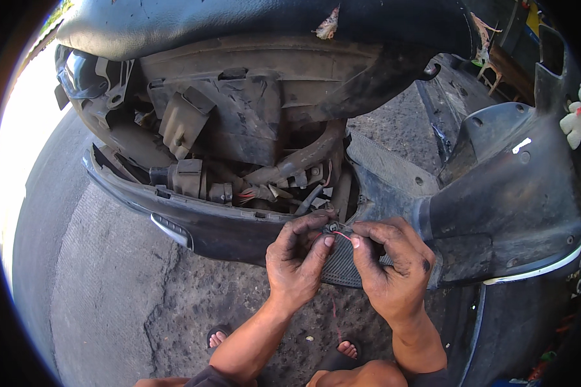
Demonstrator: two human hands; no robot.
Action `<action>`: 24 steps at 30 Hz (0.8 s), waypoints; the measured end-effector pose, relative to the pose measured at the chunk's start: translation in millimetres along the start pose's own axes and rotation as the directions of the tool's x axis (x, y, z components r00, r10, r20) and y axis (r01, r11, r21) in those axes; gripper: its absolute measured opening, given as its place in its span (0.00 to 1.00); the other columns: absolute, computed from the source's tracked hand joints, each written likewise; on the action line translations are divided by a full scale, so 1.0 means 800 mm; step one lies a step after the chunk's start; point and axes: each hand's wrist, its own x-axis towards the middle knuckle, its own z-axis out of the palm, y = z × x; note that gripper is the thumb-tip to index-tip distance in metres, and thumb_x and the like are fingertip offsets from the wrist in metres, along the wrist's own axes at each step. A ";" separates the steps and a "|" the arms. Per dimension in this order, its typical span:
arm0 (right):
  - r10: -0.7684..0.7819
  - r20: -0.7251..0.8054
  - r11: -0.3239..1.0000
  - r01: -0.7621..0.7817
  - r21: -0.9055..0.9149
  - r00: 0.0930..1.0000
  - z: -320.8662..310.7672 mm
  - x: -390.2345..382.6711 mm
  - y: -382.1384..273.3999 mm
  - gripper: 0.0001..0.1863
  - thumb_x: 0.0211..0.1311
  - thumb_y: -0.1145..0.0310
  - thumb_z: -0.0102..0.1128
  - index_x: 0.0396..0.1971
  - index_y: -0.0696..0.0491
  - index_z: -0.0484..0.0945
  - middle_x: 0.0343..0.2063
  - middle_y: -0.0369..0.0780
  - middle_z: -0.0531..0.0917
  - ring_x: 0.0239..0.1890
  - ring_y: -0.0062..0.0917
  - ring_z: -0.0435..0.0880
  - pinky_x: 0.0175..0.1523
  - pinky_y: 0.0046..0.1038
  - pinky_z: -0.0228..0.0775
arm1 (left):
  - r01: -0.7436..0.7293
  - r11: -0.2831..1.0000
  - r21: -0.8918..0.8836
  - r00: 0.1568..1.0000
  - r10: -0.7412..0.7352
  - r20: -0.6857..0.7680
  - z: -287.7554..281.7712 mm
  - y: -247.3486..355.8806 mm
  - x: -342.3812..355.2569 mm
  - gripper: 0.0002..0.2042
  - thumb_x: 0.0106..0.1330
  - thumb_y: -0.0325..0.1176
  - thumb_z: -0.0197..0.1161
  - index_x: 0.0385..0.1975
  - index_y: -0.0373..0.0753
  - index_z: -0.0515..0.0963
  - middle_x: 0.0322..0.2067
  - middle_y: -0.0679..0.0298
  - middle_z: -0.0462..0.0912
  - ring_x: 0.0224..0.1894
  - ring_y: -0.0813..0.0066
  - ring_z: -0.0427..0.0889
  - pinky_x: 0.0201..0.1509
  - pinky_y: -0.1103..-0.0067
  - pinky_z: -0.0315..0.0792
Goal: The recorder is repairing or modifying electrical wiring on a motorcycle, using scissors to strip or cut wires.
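My left hand (297,255), its fingers dark with grime, pinches a small dark piece with a round metal spot (333,227), perhaps a wire terminal; its exact kind is too small to tell. A thin red wire (343,235) runs from it to my right hand (394,255), whose thumb and forefinger are closed on the wire. Both hands are close together above the ribbed footboard (343,267) of a scooter. Just beyond them lies the scooter's opened side, with a grey cable sleeve (308,200) and a bundle of red wires (246,195).
A black seat (252,22) overhangs the exposed frame. The dark side panel (232,235) runs along the near side. To the right stands the front leg shield (503,200), with a small white plush toy (574,126) beyond. Rough pavement (200,303) lies below, near my sandalled feet.
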 end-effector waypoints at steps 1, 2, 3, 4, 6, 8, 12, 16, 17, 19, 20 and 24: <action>0.025 0.040 1.000 -0.026 0.001 0.999 0.000 0.001 -0.002 0.08 0.56 0.79 0.69 0.36 0.58 0.84 0.30 0.42 0.85 0.27 0.28 0.86 0.28 0.26 0.78 | -0.005 1.000 -0.008 1.000 0.005 0.008 -0.001 0.001 0.000 0.13 0.69 0.19 0.62 0.52 0.29 0.74 0.56 0.50 0.79 0.50 0.73 0.82 0.53 0.79 0.79; 0.032 0.039 0.999 -0.032 -0.005 0.999 -0.001 0.002 -0.002 0.08 0.56 0.79 0.69 0.36 0.58 0.84 0.30 0.42 0.85 0.27 0.28 0.86 0.28 0.26 0.78 | 0.002 1.000 -0.012 1.000 -0.001 0.013 0.000 0.000 0.000 0.13 0.69 0.19 0.62 0.52 0.29 0.74 0.56 0.50 0.79 0.50 0.73 0.82 0.53 0.79 0.79; 0.024 0.056 0.999 -0.023 -0.027 0.998 -0.001 0.004 -0.001 0.07 0.56 0.78 0.70 0.36 0.58 0.84 0.30 0.42 0.84 0.28 0.29 0.86 0.29 0.27 0.78 | -0.004 1.000 -0.028 1.000 0.004 0.011 0.001 0.000 0.001 0.13 0.69 0.19 0.62 0.52 0.29 0.74 0.56 0.49 0.78 0.51 0.72 0.82 0.53 0.79 0.79; 0.017 0.073 0.999 -0.014 -0.048 0.997 -0.002 0.004 0.000 0.07 0.55 0.77 0.70 0.35 0.58 0.84 0.30 0.42 0.84 0.28 0.30 0.86 0.29 0.28 0.78 | -0.009 0.999 -0.045 1.000 0.009 0.009 0.002 0.000 0.001 0.13 0.69 0.19 0.62 0.52 0.29 0.73 0.57 0.49 0.78 0.52 0.71 0.81 0.54 0.78 0.80; 0.025 0.099 0.999 -0.021 -0.048 0.995 -0.002 0.005 -0.003 0.07 0.55 0.76 0.71 0.34 0.58 0.84 0.30 0.41 0.83 0.28 0.30 0.86 0.30 0.28 0.78 | -0.021 1.000 -0.021 1.000 0.022 0.018 0.001 0.003 0.001 0.13 0.69 0.18 0.61 0.52 0.29 0.73 0.57 0.48 0.78 0.54 0.70 0.81 0.55 0.77 0.80; 0.034 0.125 0.998 -0.028 -0.052 0.992 -0.001 0.005 -0.002 0.07 0.55 0.76 0.71 0.34 0.58 0.83 0.29 0.41 0.82 0.28 0.30 0.86 0.30 0.29 0.78 | -0.038 0.998 -0.049 0.999 0.039 0.020 0.000 0.003 0.001 0.13 0.69 0.18 0.61 0.51 0.29 0.74 0.56 0.48 0.78 0.55 0.68 0.80 0.57 0.76 0.78; 0.016 0.157 0.996 -0.001 -0.093 0.988 0.001 0.007 0.005 0.06 0.55 0.78 0.69 0.33 0.59 0.83 0.29 0.41 0.82 0.27 0.29 0.85 0.30 0.28 0.77 | -0.068 0.997 -0.043 0.997 0.069 0.021 0.000 -0.003 0.002 0.13 0.68 0.18 0.62 0.51 0.29 0.74 0.56 0.48 0.79 0.57 0.67 0.79 0.60 0.75 0.77; 0.022 0.173 0.996 -0.005 -0.094 0.985 0.002 0.007 0.006 0.06 0.54 0.80 0.68 0.33 0.59 0.83 0.28 0.42 0.82 0.27 0.28 0.85 0.29 0.27 0.77 | -0.046 0.998 -0.048 0.999 0.047 0.018 -0.001 -0.005 0.001 0.13 0.68 0.18 0.62 0.50 0.29 0.74 0.55 0.48 0.79 0.58 0.66 0.79 0.62 0.74 0.75; 0.022 0.173 0.996 -0.007 -0.092 0.985 0.003 0.008 0.007 0.06 0.54 0.80 0.68 0.33 0.59 0.83 0.28 0.42 0.82 0.27 0.28 0.85 0.29 0.27 0.77 | -0.058 0.997 -0.047 0.998 0.059 0.019 -0.002 -0.005 0.002 0.13 0.68 0.18 0.63 0.50 0.29 0.74 0.55 0.48 0.79 0.58 0.66 0.79 0.62 0.74 0.75; 0.027 0.185 0.995 -0.009 -0.095 0.982 0.004 0.008 0.008 0.06 0.54 0.79 0.69 0.33 0.59 0.83 0.28 0.42 0.82 0.26 0.28 0.85 0.29 0.27 0.77 | -0.055 0.998 -0.044 0.998 0.055 0.017 -0.002 -0.006 0.001 0.13 0.68 0.18 0.63 0.50 0.29 0.74 0.55 0.48 0.79 0.59 0.66 0.79 0.62 0.73 0.74; 0.027 0.186 0.996 -0.009 -0.094 0.982 0.004 0.009 0.008 0.06 0.54 0.79 0.69 0.33 0.59 0.83 0.28 0.42 0.82 0.26 0.28 0.85 0.29 0.27 0.77 | -0.051 0.998 -0.043 0.999 0.052 0.015 -0.002 -0.006 0.001 0.13 0.68 0.18 0.63 0.50 0.29 0.74 0.55 0.48 0.79 0.59 0.65 0.78 0.63 0.73 0.74; 0.024 0.204 0.995 -0.004 -0.099 0.979 0.001 0.010 0.008 0.06 0.54 0.79 0.69 0.33 0.59 0.83 0.28 0.42 0.82 0.26 0.28 0.85 0.30 0.28 0.77 | -0.045 0.997 -0.058 0.999 0.047 0.026 -0.002 -0.007 0.001 0.13 0.67 0.18 0.63 0.51 0.30 0.74 0.55 0.48 0.79 0.60 0.64 0.78 0.63 0.72 0.74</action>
